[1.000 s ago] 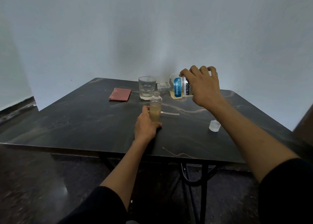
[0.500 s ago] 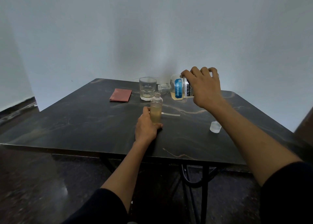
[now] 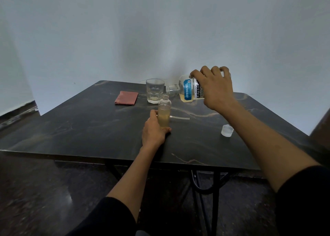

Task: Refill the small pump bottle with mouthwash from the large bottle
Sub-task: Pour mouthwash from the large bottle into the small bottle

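Note:
The small clear bottle (image 3: 164, 113) stands upright on the dark table (image 3: 89, 128), uncapped and about two thirds full of pale yellow liquid. My left hand (image 3: 154, 131) grips its lower part. My right hand (image 3: 213, 87) holds the large mouthwash bottle (image 3: 187, 90) tipped on its side, its open neck pointing left, just above and right of the small bottle's mouth. A little yellow liquid lies in the large bottle's lower side. The pump's thin tube (image 3: 180, 118) lies on the table behind the small bottle.
A clear glass tumbler (image 3: 155, 90) stands behind the small bottle. A folded reddish cloth (image 3: 126, 97) lies at the back left. A clear cap (image 3: 227, 130) sits on the table at the right. A wall runs close behind the table.
My right hand has kept the large bottle tipped near the small bottle's mouth, shifting only slightly. My left hand has stayed on the small bottle.

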